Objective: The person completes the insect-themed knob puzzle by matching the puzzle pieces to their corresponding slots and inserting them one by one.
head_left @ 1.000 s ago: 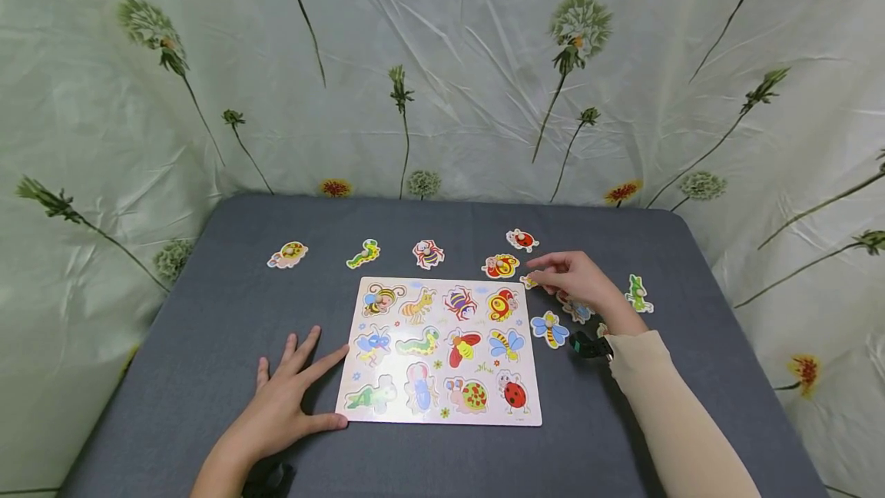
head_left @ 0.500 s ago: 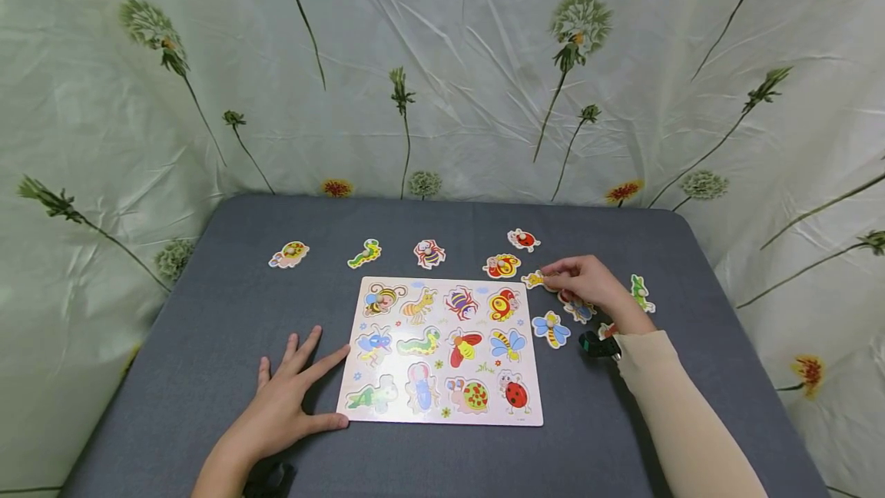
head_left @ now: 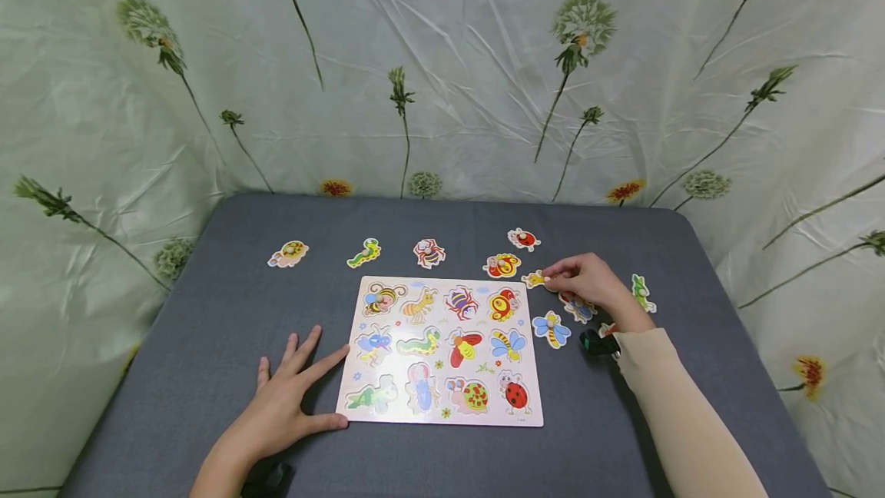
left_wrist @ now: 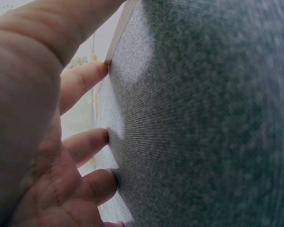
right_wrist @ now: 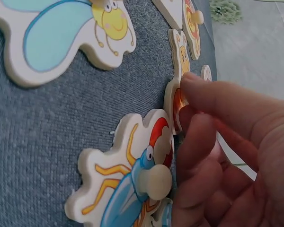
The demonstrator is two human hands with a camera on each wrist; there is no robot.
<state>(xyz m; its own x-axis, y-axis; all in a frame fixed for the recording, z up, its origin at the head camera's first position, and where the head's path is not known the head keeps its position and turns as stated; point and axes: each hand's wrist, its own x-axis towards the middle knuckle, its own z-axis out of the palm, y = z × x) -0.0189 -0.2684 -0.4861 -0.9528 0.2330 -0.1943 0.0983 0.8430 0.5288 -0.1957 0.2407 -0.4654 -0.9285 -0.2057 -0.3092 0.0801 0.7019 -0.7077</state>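
The pale wooden puzzle board, printed with insect pictures in shallow outlines, lies on the table. My left hand is spread beside it, thumb and forefinger tips at its left edge; the left wrist view shows the forefinger against that edge. Beyond the board's upper right corner, my right hand pinches a yellow-orange insect puzzle piece lying flat. Seen from the right wrist, thumb and fingers cover the middle of this piece. Just below that hand lies a blue beetle piece with a round knob.
A blue-winged bee piece lies right of the board. Butterfly, ladybird, spider, caterpillar and snail pieces lie behind it. A green piece is at far right. A flowered curtain hangs behind the table.
My right hand has shifted slightly right, its forefinger drawing in to meet the thumb on the yellow-orange piece, more of which now shows. My left hand and the board have stayed put.
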